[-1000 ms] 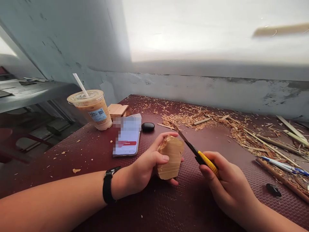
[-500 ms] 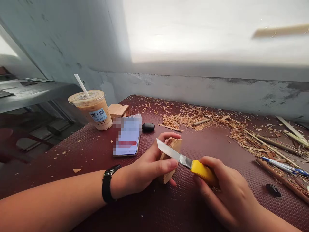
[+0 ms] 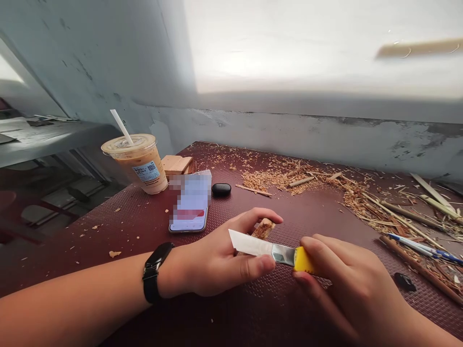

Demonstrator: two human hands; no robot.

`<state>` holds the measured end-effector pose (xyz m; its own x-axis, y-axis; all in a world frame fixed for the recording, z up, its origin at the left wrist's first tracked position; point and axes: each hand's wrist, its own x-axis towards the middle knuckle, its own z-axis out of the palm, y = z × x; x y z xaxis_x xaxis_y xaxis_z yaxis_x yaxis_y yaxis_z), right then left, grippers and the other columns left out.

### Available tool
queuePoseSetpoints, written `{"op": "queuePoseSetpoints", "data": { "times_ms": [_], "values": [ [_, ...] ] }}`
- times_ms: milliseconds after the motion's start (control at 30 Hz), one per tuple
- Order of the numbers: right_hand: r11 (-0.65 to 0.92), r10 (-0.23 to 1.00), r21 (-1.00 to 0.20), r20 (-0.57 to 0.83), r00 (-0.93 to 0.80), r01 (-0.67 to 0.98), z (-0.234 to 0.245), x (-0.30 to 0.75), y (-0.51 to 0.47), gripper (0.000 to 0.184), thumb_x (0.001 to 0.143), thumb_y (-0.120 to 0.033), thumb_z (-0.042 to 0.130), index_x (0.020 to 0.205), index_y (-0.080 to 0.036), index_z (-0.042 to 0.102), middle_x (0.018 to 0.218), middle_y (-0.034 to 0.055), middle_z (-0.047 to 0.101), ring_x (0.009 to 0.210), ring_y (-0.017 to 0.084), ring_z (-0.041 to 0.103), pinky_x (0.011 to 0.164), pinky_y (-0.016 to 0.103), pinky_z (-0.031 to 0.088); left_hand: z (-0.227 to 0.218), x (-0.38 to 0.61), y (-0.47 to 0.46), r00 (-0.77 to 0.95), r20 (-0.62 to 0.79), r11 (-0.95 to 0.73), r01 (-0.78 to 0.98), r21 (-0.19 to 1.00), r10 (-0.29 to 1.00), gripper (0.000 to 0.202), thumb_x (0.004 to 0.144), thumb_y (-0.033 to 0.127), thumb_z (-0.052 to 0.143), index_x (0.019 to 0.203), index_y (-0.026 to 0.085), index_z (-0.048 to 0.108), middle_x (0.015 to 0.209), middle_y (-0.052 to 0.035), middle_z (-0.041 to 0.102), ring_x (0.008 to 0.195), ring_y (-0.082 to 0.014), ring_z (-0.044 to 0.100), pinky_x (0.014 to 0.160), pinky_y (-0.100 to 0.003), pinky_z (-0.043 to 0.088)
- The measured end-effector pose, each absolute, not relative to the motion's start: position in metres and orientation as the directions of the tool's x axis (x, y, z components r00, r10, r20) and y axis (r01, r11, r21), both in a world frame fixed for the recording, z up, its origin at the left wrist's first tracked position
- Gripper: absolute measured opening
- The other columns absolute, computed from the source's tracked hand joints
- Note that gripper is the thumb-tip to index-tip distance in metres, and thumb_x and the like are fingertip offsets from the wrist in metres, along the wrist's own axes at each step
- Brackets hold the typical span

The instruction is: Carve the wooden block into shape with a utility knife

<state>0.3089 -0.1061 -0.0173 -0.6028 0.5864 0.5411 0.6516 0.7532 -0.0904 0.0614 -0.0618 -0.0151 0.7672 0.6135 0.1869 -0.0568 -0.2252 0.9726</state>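
Note:
My left hand [image 3: 224, 255] is wrapped round a pale wooden block [image 3: 263, 228]; only its bark-edged top corner shows above my thumb. My right hand [image 3: 340, 284] grips the yellow handle of a utility knife [image 3: 275, 250]. The blade points left and lies across the block, right against my left thumb. A black watch sits on my left wrist. Both hands hover low over the dark red textured table [image 3: 144, 226].
An iced coffee cup with a straw [image 3: 135, 161] stands at the back left, small wood blocks [image 3: 177, 165] behind it. A phone [image 3: 191, 205] and a black earbud case [image 3: 221, 189] lie nearby. Wood shavings and sticks [image 3: 361, 197], plus pens [image 3: 423, 246], cover the right side.
The block has turned in my left hand until it is mostly hidden. The knife swung from pointing away to lying flat across the block, blade to the left.

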Motion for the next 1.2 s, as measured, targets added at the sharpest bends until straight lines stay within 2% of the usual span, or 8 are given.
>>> {"op": "queuePoseSetpoints", "data": {
  "times_ms": [133,433,533,667,767,900,1033,1200],
  "values": [
    [0.763,0.572,-0.095,0.560,-0.600,0.639,-0.017,0.307,-0.107,0.005,0.096,-0.022,0.053,0.099,-0.021,0.048,0.073,-0.0013,0.055,0.059,0.013,0.048,0.056,0.027,0.036,-0.008,0.058,-0.064,0.767,0.190,-0.340,0.040,0.939,0.613,0.052,0.096,0.045,0.057,0.139,0.021,0.040,0.099,-0.0053,0.054,0.090,-0.0200,0.053,0.078,-0.032,0.045],
    [0.684,0.550,-0.002,0.659,-0.513,0.730,-0.022,0.299,-0.113,0.013,0.098,-0.025,0.056,0.106,-0.016,0.053,0.075,0.0021,0.059,0.062,0.015,0.051,0.059,0.029,0.039,-0.003,0.060,-0.071,0.728,0.232,-0.462,0.129,0.878,0.645,0.049,0.104,0.039,0.043,0.147,0.020,0.029,0.089,-0.0029,0.058,0.080,-0.0182,0.054,0.081,-0.033,0.048],
    [0.648,0.557,0.015,0.673,-0.487,0.761,-0.024,0.297,-0.115,0.018,0.097,-0.027,0.058,0.109,-0.014,0.054,0.077,0.0032,0.061,0.064,0.016,0.054,0.061,0.030,0.039,-0.001,0.062,-0.074,0.698,0.199,-0.429,0.170,0.887,0.688,0.048,0.104,0.038,0.042,0.146,0.018,0.029,0.087,-0.0024,0.057,0.081,-0.0185,0.053,0.086,-0.036,0.048],
    [0.642,0.618,-0.092,0.650,-0.443,0.761,-0.030,0.298,-0.114,0.011,0.099,-0.029,0.056,0.102,-0.018,0.053,0.072,-0.0006,0.057,0.058,0.013,0.050,0.056,0.028,0.036,-0.005,0.064,-0.075,0.660,0.089,-0.216,0.114,0.970,0.746,0.050,0.104,0.046,0.040,0.145,0.020,0.029,0.076,0.0024,0.049,0.067,-0.0155,0.051,0.068,-0.031,0.049],
    [0.620,0.683,-0.179,0.602,-0.413,0.764,-0.034,0.302,-0.108,0.011,0.101,-0.031,0.052,0.097,-0.021,0.051,0.072,-0.0016,0.055,0.059,0.013,0.050,0.055,0.027,0.036,-0.012,0.063,-0.071,0.639,0.077,-0.167,0.081,0.983,0.765,0.055,0.100,0.051,0.050,0.145,0.024,0.035,0.096,-0.0039,0.059,0.077,-0.0167,0.057,0.071,-0.031,0.051],
    [0.557,0.712,-0.160,0.597,-0.370,0.815,-0.036,0.309,-0.098,0.017,0.103,-0.035,0.047,0.097,-0.020,0.052,0.083,0.0040,0.055,0.072,0.018,0.051,0.066,0.031,0.040,-0.020,0.059,-0.061,0.550,0.180,-0.293,0.124,0.948,0.815,0.057,0.096,0.050,0.060,0.146,0.029,0.045,0.137,-0.0074,0.056,0.120,-0.0260,0.054,0.103,-0.039,0.045],
    [0.509,0.722,-0.135,0.604,-0.336,0.850,-0.034,0.316,-0.089,0.022,0.104,-0.038,0.041,0.096,-0.020,0.051,0.088,0.0071,0.055,0.079,0.021,0.051,0.073,0.035,0.043,-0.021,0.057,-0.058,0.499,0.200,-0.322,0.171,0.931,0.843,0.056,0.097,0.049,0.059,0.147,0.030,0.045,0.138,-0.0068,0.059,0.123,-0.0275,0.056,0.108,-0.042,0.042],
    [0.219,0.892,-0.014,0.408,-0.195,0.976,-0.036,0.334,-0.080,0.036,0.105,-0.046,0.031,0.080,-0.024,0.046,0.078,0.0084,0.057,0.072,0.024,0.054,0.068,0.039,0.042,-0.015,0.057,-0.063,0.532,0.328,-0.509,0.237,0.827,0.781,0.069,0.092,0.048,0.066,0.152,0.027,0.040,0.145,-0.0110,0.054,0.127,-0.0297,0.055,0.112,-0.045,0.043]
  ]
}}
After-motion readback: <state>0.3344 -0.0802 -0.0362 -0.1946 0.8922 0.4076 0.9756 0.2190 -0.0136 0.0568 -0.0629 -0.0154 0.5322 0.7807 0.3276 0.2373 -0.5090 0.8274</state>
